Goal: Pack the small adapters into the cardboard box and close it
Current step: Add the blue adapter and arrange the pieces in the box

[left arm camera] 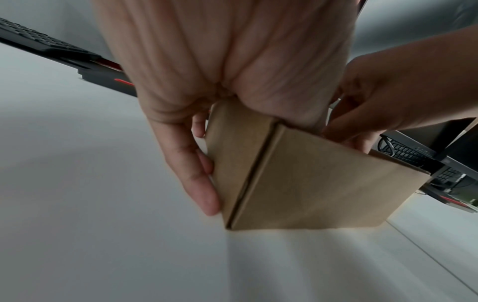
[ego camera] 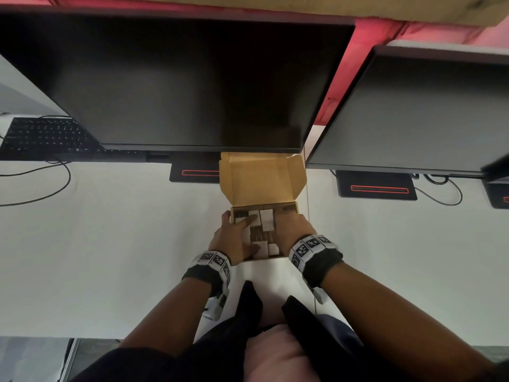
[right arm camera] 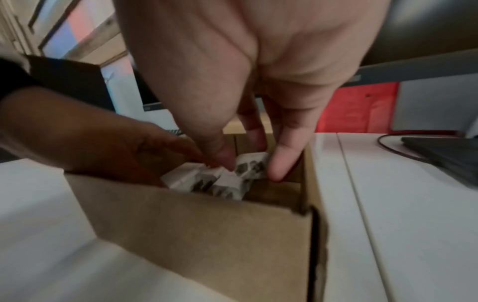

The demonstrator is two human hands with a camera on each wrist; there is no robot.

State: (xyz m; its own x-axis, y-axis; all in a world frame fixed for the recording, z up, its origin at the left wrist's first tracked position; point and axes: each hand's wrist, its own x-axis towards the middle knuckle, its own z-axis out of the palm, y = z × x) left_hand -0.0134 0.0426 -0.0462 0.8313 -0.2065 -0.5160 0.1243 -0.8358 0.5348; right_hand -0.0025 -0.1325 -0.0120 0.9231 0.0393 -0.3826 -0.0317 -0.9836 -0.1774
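On the white surface [ego camera: 110,244], just before the monitor [ego camera: 179,78], we have the box [right arm camera: 207,245] standing with its lid [ego camera: 264,177] tipped back. White adapters [ego camera: 266,219] lie packed inside (some on their sides). Our left hand [ego camera: 234,238] clasps the box's left wall, thumb reaching in over the adapters, fingers [left arm camera: 199,183] straight against the outside. Our right hand [ego camera: 292,227] reaches inside, its fingers [right arm camera: 282,161] pinching one adapter [right arm camera: 252,165] near the right wall.
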